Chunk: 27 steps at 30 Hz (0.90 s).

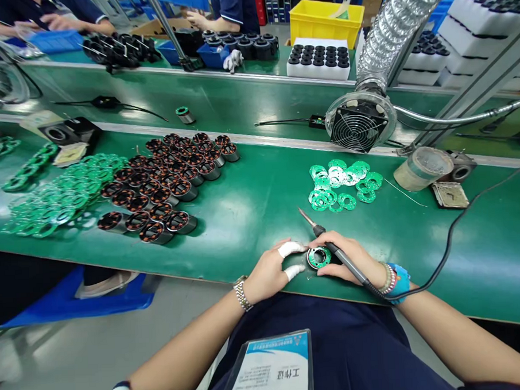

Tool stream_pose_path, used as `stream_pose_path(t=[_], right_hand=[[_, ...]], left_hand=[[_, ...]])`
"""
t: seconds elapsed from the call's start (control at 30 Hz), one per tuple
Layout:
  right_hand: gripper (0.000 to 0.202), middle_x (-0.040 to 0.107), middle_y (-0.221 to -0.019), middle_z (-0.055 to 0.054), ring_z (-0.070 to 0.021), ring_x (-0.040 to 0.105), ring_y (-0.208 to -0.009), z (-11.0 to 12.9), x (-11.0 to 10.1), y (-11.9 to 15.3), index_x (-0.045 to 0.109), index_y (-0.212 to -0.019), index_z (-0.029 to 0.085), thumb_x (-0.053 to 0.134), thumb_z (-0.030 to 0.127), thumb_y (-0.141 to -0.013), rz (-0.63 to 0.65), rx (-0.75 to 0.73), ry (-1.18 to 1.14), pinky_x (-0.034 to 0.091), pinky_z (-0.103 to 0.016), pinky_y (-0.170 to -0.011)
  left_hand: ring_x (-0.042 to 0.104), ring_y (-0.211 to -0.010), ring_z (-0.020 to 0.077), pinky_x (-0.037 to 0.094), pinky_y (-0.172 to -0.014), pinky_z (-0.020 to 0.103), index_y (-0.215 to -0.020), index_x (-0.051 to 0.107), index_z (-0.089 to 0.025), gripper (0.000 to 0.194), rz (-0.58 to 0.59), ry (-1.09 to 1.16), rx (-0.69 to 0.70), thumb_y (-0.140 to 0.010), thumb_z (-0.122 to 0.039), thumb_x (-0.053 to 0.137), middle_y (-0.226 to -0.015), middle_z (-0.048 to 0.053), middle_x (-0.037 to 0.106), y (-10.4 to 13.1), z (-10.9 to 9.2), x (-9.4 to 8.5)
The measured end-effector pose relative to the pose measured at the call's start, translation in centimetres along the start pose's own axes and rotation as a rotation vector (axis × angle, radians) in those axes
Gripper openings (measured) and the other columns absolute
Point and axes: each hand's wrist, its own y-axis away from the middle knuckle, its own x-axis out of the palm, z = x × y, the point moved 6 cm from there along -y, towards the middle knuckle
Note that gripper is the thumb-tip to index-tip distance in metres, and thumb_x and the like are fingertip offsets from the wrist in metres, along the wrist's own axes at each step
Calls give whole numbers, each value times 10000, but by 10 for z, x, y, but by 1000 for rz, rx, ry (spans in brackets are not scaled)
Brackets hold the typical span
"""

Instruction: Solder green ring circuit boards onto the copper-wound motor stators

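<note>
My right hand (pixel 349 257) holds a soldering iron (pixel 347 260), its tip pointing up and to the left over the green mat. The thumb and index finger of that hand also touch the right side of a ring-shaped part with a green board on top (pixel 318 258). My left hand (pixel 277 267) is at the part's left side, white tape on two fingertips, its thumb and index finger spread apart. Whether those fingertips press on the part is hard to tell. Loose green ring boards (pixel 346 201) lie beyond my right hand.
Copper-wound cylinders (pixel 181 222) and many green boards (pixel 49 210) cover the left. A fan with a duct (pixel 358 127), a cup (pixel 422 169) and a sponge stand (pixel 450 195) are at the right. The iron's cable (pixel 449 233) crosses the right side. Other people's hands (pixel 58 22) show across the bench.
</note>
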Motion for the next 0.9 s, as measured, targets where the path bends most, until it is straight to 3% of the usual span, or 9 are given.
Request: stream_pose_path(t=[0.13,0.43,0.6,0.73,0.9], right_hand=[[469,618,-1042,-58,-185,613,-951,0,-2,0,501,-1089,225,730,320,-691,-14,28,-2,490,-319,-830],[503,600,-1085,-67,-188,595,-965,6,-4,4,490,-1135,224,723,318,-699,-39,10,57,490,-317,-825],[193,590,-852,-39,-166,554,-824,23,-7,2,529,-1005,226,533,155,-826,-227,-109,137,489,-310,-741],[220,566,-790,-40,-179,522,-780,26,3,-1,522,-1010,218,488,109,-822,-269,-145,199,487,-324,-697],[264,606,-880,-64,-207,549,-858,26,4,7,515,-1072,219,539,149,-819,-303,-134,265,499,-355,-742]], left_hand=[[635,-869,179,457,-890,376,-855,662,-203,119,8,87,138,-824,-270,569,-886,51,701,-5,-3,-14],[557,-703,120,469,-675,256,-714,616,-139,142,44,540,-225,-753,-275,617,-782,32,567,-21,-1,4],[524,-663,108,448,-656,255,-693,569,-134,162,58,637,-281,-735,-282,618,-743,14,527,-20,0,6],[534,-647,107,455,-655,256,-719,553,-137,190,52,707,-322,-733,-308,634,-712,4,540,-19,4,9],[554,-617,102,465,-655,257,-742,535,-142,185,40,777,-377,-739,-299,632,-658,-12,557,-17,12,14]])
